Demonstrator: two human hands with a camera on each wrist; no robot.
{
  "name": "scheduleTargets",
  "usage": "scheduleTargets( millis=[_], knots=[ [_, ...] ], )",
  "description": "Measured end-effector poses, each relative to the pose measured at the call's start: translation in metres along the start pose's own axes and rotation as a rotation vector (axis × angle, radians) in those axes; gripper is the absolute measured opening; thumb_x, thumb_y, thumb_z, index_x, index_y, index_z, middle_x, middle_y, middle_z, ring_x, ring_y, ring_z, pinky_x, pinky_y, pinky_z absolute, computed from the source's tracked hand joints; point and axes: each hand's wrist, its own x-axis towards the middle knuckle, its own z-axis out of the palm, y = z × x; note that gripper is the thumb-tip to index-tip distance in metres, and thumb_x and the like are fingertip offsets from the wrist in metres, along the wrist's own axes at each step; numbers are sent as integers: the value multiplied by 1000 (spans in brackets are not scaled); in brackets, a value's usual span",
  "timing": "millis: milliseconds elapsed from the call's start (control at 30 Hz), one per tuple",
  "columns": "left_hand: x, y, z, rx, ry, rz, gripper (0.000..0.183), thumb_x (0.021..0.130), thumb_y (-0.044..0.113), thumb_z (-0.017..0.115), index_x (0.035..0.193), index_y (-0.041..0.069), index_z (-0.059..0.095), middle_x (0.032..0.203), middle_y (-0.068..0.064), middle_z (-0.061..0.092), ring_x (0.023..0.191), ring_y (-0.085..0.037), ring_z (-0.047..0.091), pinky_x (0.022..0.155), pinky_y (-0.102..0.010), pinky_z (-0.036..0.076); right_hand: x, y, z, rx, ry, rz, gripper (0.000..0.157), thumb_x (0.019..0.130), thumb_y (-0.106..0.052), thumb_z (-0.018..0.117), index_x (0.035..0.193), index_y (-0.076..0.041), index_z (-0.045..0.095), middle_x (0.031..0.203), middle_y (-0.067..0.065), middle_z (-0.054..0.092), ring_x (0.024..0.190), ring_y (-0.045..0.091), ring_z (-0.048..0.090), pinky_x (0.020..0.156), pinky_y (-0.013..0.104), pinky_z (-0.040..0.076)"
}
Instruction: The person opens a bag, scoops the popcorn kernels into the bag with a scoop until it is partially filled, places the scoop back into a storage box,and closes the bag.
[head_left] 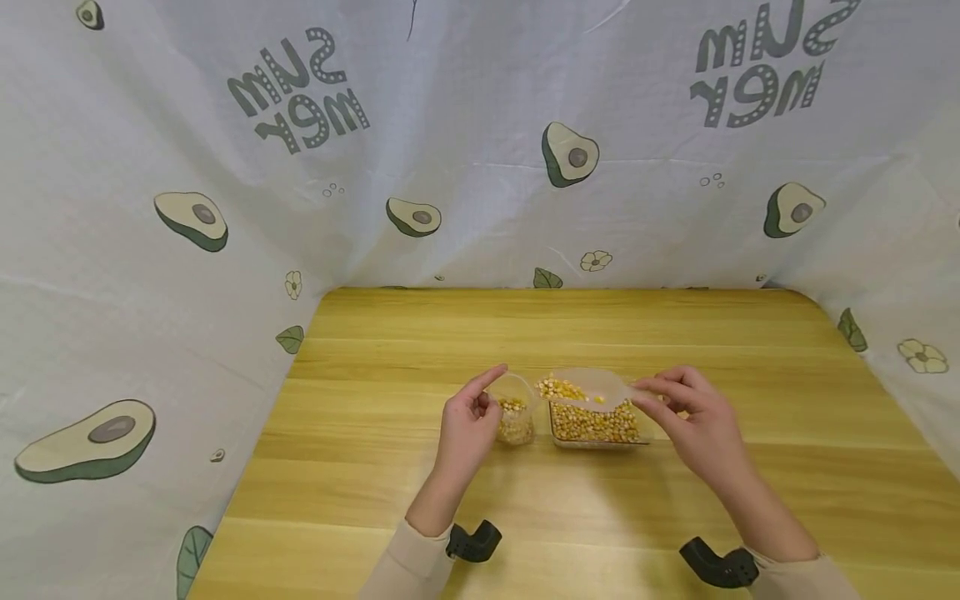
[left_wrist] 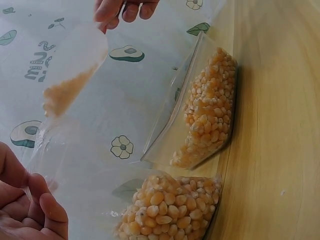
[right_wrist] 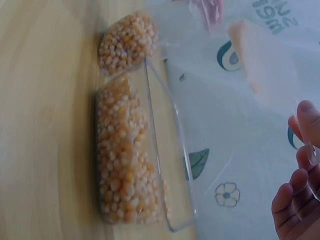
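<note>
My left hand (head_left: 467, 427) pinches the rim of a clear plastic bag (left_wrist: 85, 155) and holds its mouth up. Corn kernels (left_wrist: 162, 207) fill the bag's lower part, which rests on the table. By its handle, my right hand (head_left: 701, 421) grips a translucent white scoop (head_left: 609, 386). Kernels (head_left: 558, 387) lie toward the scoop's front end, which is tilted down at the bag's opening. Below the scoop stands a clear rectangular container (head_left: 600, 447), with more corn kernels (right_wrist: 125, 165) inside. It sits right beside the bag.
The wooden table (head_left: 420, 333) reaches back to a pale curtain (head_left: 480, 167) printed with avocados, which also hangs along both sides. Black curved devices (head_left: 474, 542) are worn on both wrists, over the cuffs.
</note>
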Motion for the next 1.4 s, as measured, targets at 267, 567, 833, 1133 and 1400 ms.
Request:
scheduleTargets(
  millis=[267,567,833,1133,1400],
  knots=[
    [1,1,1,17,-3,16,55,89,-7,49,132,22,66,82,-1,47,56,-7,31,48,-15,27,9,-12,9,40,-25,-39,18,81,2,77,95,-9,79,92,-4,57,69,0,47,60,14,39],
    [1,4,1,9,-11,12,55,89,-6,48,133,23,66,81,-1,45,56,-8,31,48,-16,27,13,-16,10,32,-57,-54,21,80,1,79,95,-13,79,92,-4,58,65,1,45,56,16,38],
    [1,2,1,9,-16,15,56,90,-6,48,133,24,65,81,-1,45,55,-8,30,47,-16,26,17,-20,9,30,-98,-60,22,79,-1,80,95,-15,78,93,-6,59,68,1,48,57,16,40],
    [0,1,1,-10,-14,4,56,89,-7,48,132,24,66,81,-1,45,57,-8,32,48,-16,26,22,-26,12,75,-110,-67,25,78,2,81,96,-15,78,92,-1,63,74,0,50,64,12,43],
    [0,0,1,-4,-5,12,56,89,-7,48,132,24,66,81,-1,44,57,-8,31,48,-16,26,24,-31,13,134,-113,-29,23,80,2,79,96,-14,77,93,-2,64,77,1,52,67,13,47]
  ],
)
